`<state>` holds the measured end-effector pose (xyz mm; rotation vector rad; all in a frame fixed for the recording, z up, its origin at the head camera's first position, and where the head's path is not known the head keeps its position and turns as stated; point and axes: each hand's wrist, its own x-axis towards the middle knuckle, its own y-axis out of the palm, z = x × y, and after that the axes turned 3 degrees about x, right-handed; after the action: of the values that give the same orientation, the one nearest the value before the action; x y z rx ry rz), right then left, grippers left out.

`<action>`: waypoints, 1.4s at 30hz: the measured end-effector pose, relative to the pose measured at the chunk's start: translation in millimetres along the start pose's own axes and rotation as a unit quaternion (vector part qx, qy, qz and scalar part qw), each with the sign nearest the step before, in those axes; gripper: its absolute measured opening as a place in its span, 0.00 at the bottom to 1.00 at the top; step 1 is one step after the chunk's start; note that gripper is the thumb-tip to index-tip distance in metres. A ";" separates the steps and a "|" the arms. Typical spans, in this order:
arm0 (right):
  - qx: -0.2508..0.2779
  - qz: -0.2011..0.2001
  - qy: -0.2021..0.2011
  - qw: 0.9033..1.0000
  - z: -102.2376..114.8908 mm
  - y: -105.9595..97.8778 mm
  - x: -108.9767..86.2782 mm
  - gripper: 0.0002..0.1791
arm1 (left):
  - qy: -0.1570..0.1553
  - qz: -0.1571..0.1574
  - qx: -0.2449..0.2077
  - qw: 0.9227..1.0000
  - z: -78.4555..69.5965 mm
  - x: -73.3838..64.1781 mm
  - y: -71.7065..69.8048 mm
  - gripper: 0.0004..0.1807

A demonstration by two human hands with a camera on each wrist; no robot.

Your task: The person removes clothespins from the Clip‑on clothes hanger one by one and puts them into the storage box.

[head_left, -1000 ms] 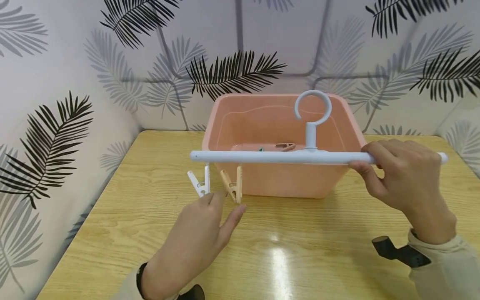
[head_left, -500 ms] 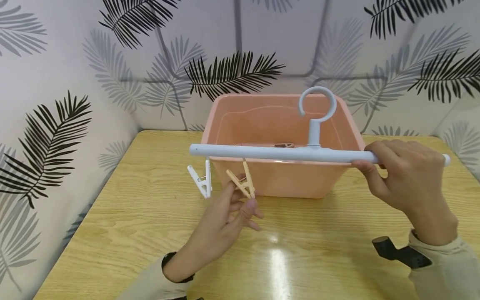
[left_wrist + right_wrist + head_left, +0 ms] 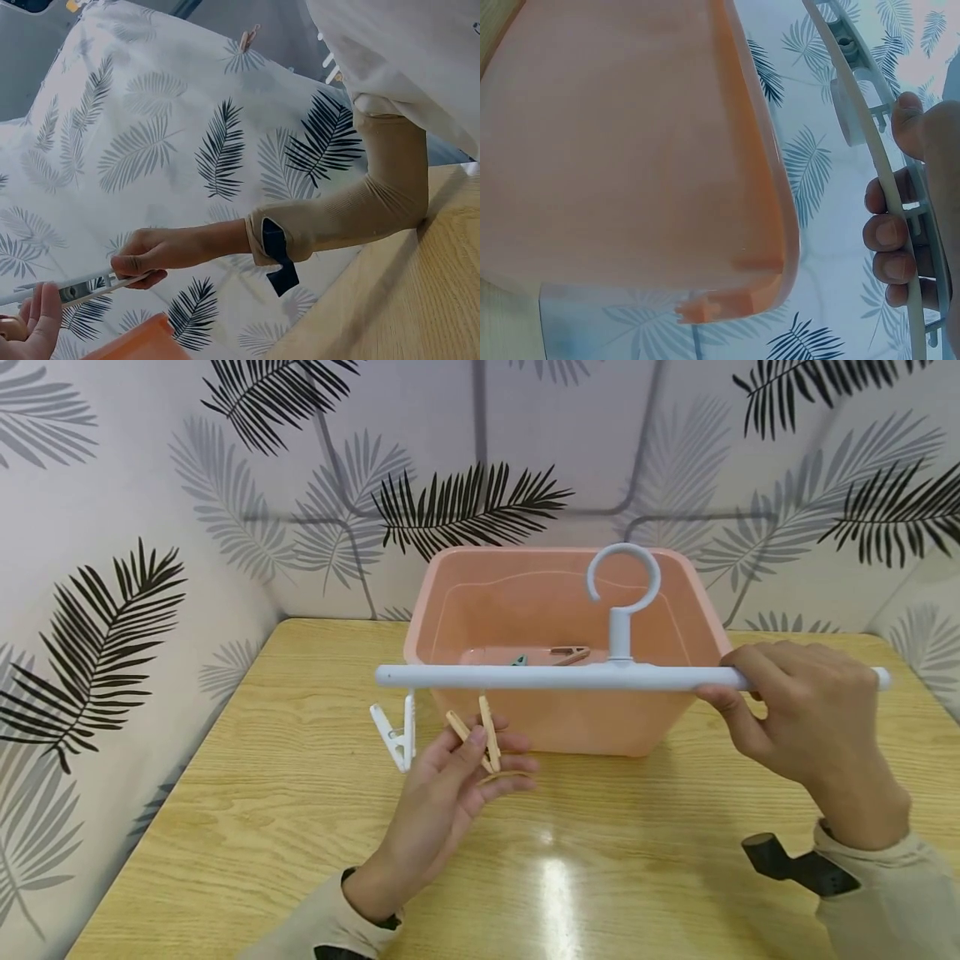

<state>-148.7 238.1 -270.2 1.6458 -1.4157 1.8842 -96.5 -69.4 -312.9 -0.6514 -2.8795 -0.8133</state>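
A pale blue hanger (image 3: 525,677), a straight bar with a round hook on top, is held level in front of the pink tub. My right hand (image 3: 806,718) grips the bar near its right end, thumb in front; the right wrist view shows its fingers (image 3: 889,232) curled round the bar. Below the left part hang two clothes pegs: a white clothes peg (image 3: 409,727) at the far end and a beige clothes peg (image 3: 489,731) beside it. My left hand (image 3: 431,818) pinches the beige peg's lower part between thumb and fingers, its other fingers spread behind.
The pink tub (image 3: 555,722) stands on a wooden table (image 3: 300,827) against a leaf-patterned cloth (image 3: 225,527). Inside it lie a green peg (image 3: 519,660) and a brownish peg (image 3: 573,656). The hanger bar crosses in front of the tub's near rim.
My left hand has turned from back-up to thumb-side up and moved right and up onto the beige peg, which has tilted. The hanger rose slightly, then came down again in my right hand's grip.
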 end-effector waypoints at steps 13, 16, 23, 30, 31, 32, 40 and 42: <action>-0.005 0.023 -0.013 1.000 -1.1 2.9 -1.0 0.36 | 0.022 0.010 0.076 0.997 3.4 -1.3 -16.6 0.16; -0.008 0.034 -0.018 0.999 -2.3 2.8 -2.1 0.36 | 0.033 0.000 0.114 0.993 5.2 -0.2 -18.9 0.18; -0.017 0.053 -0.024 0.998 -5.3 2.7 -4.5 0.35 | 0.077 -0.015 0.213 0.974 9.0 4.7 -21.9 0.15; -0.027 0.049 -0.024 0.998 -6.4 1.9 -5.0 0.36 | 0.126 -0.023 0.414 0.901 -3.0 8.5 -27.2 0.06; -0.028 0.049 -0.027 0.998 -6.4 1.6 -4.7 0.36 | 0.121 -0.024 0.444 0.888 -5.6 8.4 -27.6 0.06; -0.030 0.050 -0.029 0.998 -6.3 1.3 -4.4 0.36 | 0.117 -0.026 0.472 0.873 -8.2 8.1 -27.9 0.05; -0.020 0.033 -0.028 0.999 1.2 4.2 -1.4 0.35 | 0.143 -0.056 0.648 0.746 -19.1 2.3 -23.5 0.09; -0.018 0.027 -0.026 0.999 4.5 5.7 -0.8 0.35 | 0.160 -0.061 0.676 0.717 -19.0 1.9 -22.0 0.09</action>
<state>-149.9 232.1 -274.2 1.6679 -1.5206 1.8455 -108.2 -95.4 -306.9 -0.0671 -2.2746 1.0801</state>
